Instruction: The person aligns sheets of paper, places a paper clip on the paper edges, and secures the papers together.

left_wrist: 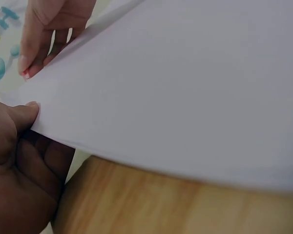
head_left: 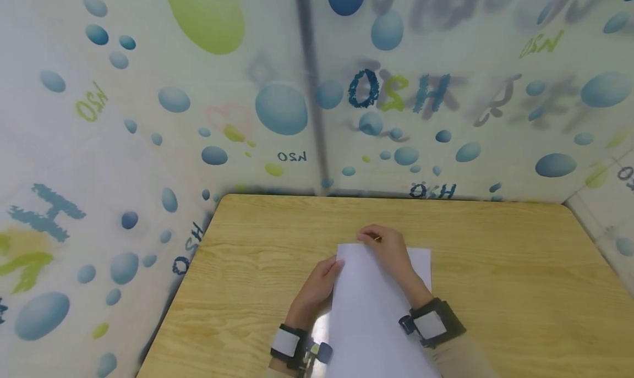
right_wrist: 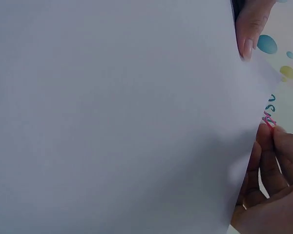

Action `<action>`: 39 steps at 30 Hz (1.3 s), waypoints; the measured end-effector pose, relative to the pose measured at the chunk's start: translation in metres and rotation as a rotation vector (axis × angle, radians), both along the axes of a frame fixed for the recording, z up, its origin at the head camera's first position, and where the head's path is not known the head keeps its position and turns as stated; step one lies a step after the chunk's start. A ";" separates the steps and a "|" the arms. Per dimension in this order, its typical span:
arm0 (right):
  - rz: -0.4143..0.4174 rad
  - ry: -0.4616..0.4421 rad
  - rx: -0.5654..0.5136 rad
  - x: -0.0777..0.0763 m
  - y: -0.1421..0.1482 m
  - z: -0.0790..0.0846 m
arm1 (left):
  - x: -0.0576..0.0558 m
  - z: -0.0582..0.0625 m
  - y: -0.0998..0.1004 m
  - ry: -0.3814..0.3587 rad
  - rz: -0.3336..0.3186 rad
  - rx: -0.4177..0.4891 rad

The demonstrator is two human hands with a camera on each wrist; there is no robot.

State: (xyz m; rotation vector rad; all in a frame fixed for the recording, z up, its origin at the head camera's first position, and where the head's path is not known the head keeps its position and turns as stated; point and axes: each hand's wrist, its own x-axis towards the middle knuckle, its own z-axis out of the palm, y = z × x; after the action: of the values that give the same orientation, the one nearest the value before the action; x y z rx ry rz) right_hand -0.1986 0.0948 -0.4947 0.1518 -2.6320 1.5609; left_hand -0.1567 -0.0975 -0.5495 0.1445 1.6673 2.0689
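Observation:
White paper sheets (head_left: 366, 306) are held up over the table, with a second white corner showing to the right of the front sheet. My left hand (head_left: 317, 287) grips the left edge near the top corner, thumb on the front face and fingers behind, as the left wrist view shows. At the top edge is my right hand (head_left: 391, 251). Its thumb and forefinger pinch a small pink-red clip (right_wrist: 268, 119), looped like a paper clip, beside the paper's edge. Most of the clip is hidden by the fingertips.
The wooden table (head_left: 495, 246) spreads out beneath the hands. Behind it and at the left stand pale walls (head_left: 238, 108) printed with blue and green bubbles and letters. Each wrist carries a black strap (head_left: 438, 323) with a small camera.

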 end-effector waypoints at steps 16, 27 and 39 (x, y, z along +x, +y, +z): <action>0.079 0.032 -0.007 0.006 -0.008 -0.003 | -0.001 0.001 0.000 0.033 0.011 -0.056; 0.107 0.071 -0.008 0.005 -0.008 -0.005 | -0.001 0.001 0.000 0.039 0.002 -0.073; 0.098 0.094 0.022 0.007 -0.013 -0.002 | -0.001 0.000 -0.002 0.063 -0.008 -0.105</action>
State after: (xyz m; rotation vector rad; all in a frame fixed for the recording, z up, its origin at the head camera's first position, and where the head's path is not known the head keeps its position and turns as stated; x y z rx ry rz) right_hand -0.1918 0.0820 -0.4963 0.3519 -2.6068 1.5135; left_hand -0.1581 -0.0995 -0.5497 0.1840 1.8056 1.9848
